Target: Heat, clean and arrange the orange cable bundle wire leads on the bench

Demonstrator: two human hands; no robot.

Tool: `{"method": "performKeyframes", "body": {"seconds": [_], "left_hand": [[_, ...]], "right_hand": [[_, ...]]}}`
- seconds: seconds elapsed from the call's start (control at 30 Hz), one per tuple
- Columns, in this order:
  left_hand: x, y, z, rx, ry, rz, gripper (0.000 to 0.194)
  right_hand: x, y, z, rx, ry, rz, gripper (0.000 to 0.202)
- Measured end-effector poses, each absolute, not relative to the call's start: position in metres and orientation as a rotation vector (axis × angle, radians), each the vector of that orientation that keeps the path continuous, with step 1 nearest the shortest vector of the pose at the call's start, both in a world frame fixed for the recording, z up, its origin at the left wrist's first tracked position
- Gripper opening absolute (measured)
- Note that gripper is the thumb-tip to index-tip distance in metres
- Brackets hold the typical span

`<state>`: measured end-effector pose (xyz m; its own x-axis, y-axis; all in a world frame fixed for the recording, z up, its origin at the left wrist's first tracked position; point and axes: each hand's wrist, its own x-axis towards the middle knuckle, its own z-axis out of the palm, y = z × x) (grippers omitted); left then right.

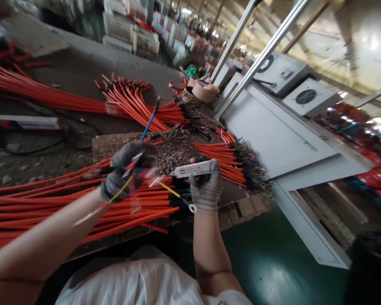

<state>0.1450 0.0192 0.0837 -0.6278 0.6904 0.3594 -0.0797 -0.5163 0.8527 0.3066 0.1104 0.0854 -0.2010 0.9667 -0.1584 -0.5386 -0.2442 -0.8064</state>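
Observation:
My left hand [119,186], in a grey knit glove, is closed around several thin coloured wires. A blue wire [150,123] sticks up from it, and a yellow wire [171,189] with a ring terminal [192,208] runs out to the right. Red and white parts at its fingers are smeared by motion. My right hand [209,190], also gloved, grips a pale, flat, narrow tool [193,169] whose tip points left toward my left hand; its exact kind is unclear. Beneath both hands lie orange cables [139,203] with black sleeves near their ends.
Another orange cable bundle [219,159] fans out at right, its stripped wire ends spread. A tied bundle [82,101] crosses the back of the table. Small scraps [171,159] lie on a board [103,146]. Tape rolls [203,91] and a grey metal cabinet [254,131] stand beyond.

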Motion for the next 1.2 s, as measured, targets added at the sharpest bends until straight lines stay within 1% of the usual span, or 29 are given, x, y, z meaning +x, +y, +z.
{"method": "performKeyframes", "body": {"seconds": [0.07,0.1,0.17,0.27,0.43,0.5,0.57,0.63,0.67,0.73,0.8,0.83,0.9,0.93,0.97,1.1,1.2], "left_hand": [[0.167,0.005,0.069,0.8,1.068,2.257,0.033],[0.176,-0.001,0.063,0.711,1.01,2.258,0.034],[0.19,-0.01,0.057,0.584,0.935,2.197,0.042],[0.194,-0.019,0.055,0.597,0.911,2.082,0.054],[0.188,-0.023,0.05,0.667,0.9,2.021,0.061],[0.187,-0.023,0.045,0.743,0.933,1.999,0.065],[0.182,-0.023,0.041,0.918,0.985,1.994,0.076],[0.171,-0.025,0.041,1.229,1.095,1.992,0.086],[0.163,-0.025,0.043,1.431,1.191,1.957,0.087],[0.147,-0.026,0.054,1.838,1.447,1.822,0.084],[0.132,-0.024,0.071,2.111,1.697,1.706,0.071],[0.125,-0.022,0.081,2.154,1.78,1.723,0.059],[0.114,-0.017,0.1,2.036,1.855,1.826,0.036],[0.11,-0.014,0.109,1.918,1.842,1.833,0.029],[0.106,-0.012,0.117,1.792,1.808,1.809,0.029],[0.095,-0.002,0.136,1.452,1.684,1.676,0.047],[0.094,0.005,0.139,1.334,1.638,1.679,0.046]], "right_hand": [[0.306,0.102,0.084,-0.78,-0.807,1.611,0.031],[0.306,0.097,0.084,-0.758,-0.855,1.565,0.03],[0.306,0.085,0.084,-0.729,-0.955,1.484,0.026],[0.304,0.073,0.083,-0.718,-1.075,1.417,0.024],[0.293,0.067,0.075,-0.685,-1.155,1.42,0.026],[0.291,0.067,0.072,-0.65,-1.199,1.424,0.026],[0.29,0.066,0.071,-0.61,-1.259,1.347,0.026],[0.29,0.065,0.072,-0.56,-1.311,1.232,0.023],[0.289,0.065,0.073,-0.532,-1.329,1.207,0.023],[0.284,0.068,0.076,-0.484,-1.334,1.252,0.027],[0.277,0.073,0.078,-0.449,-1.297,1.333,0.029],[0.272,0.076,0.079,-0.441,-1.279,1.35,0.029],[0.262,0.084,0.079,-0.433,-1.253,1.338,0.026],[0.257,0.088,0.08,-0.429,-1.246,1.325,0.025],[0.253,0.092,0.08,-0.423,-1.239,1.306,0.025],[0.239,0.104,0.085,-0.411,-1.24,1.239,0.027],[0.24,0.106,0.086,-0.431,-1.302,1.2,0.029]]}}
